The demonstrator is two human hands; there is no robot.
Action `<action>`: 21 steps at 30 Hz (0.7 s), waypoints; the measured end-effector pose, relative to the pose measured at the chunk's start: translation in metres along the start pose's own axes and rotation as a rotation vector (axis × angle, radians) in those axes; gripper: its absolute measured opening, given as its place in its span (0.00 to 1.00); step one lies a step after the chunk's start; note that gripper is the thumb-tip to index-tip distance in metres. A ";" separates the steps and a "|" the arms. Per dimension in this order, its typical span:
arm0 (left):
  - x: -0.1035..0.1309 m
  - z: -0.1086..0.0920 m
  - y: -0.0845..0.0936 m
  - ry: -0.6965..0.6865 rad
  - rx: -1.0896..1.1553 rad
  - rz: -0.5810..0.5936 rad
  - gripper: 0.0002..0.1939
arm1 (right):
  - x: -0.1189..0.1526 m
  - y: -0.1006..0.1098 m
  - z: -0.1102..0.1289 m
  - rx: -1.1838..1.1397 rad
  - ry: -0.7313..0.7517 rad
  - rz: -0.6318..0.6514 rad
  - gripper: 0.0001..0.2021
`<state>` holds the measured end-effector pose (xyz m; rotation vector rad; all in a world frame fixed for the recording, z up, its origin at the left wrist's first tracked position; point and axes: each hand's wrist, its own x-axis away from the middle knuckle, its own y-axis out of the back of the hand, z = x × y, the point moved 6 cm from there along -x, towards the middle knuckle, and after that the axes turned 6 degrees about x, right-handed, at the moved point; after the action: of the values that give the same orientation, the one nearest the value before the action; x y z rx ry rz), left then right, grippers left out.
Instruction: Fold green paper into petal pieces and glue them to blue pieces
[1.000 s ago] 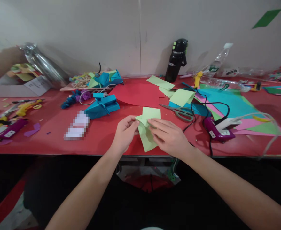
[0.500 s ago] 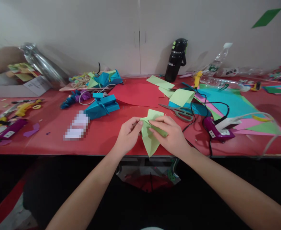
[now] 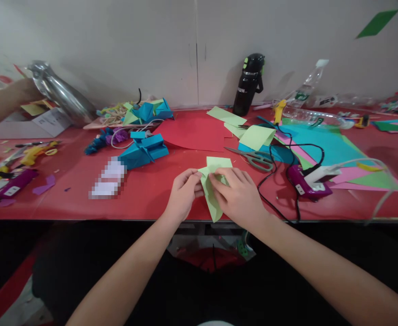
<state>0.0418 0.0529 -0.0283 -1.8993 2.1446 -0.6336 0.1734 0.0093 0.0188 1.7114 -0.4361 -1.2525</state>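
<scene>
A folded light green paper hangs between my hands near the table's front edge, its pointed end down. My left hand pinches its left side between thumb and fingers. From the right, my right hand grips the paper, its fingers bent over the folds and covering part of them. Behind my hands lie grey-handled scissors and a curled light green sheet. A blue folded paper piece rests to the left, beyond my left hand.
Red sheets lie behind my hands. A black bottle stands at the back. Black cables run to a purple power strip on the right. At far left, another person's arm reaches over a white box beside a metal jug.
My right hand's fingers have closed further over the paper, and its lower point looks narrower and turned. The other person's hand has shifted slightly at the box.
</scene>
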 end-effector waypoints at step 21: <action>-0.003 -0.020 0.009 -0.281 -0.196 0.007 0.14 | 0.010 -0.051 -0.040 -1.608 -0.918 0.032 0.22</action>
<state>0.0254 0.0605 -0.0153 -1.9399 2.0930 -0.1455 0.2005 0.0466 -0.0279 -0.2463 0.1157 -1.5588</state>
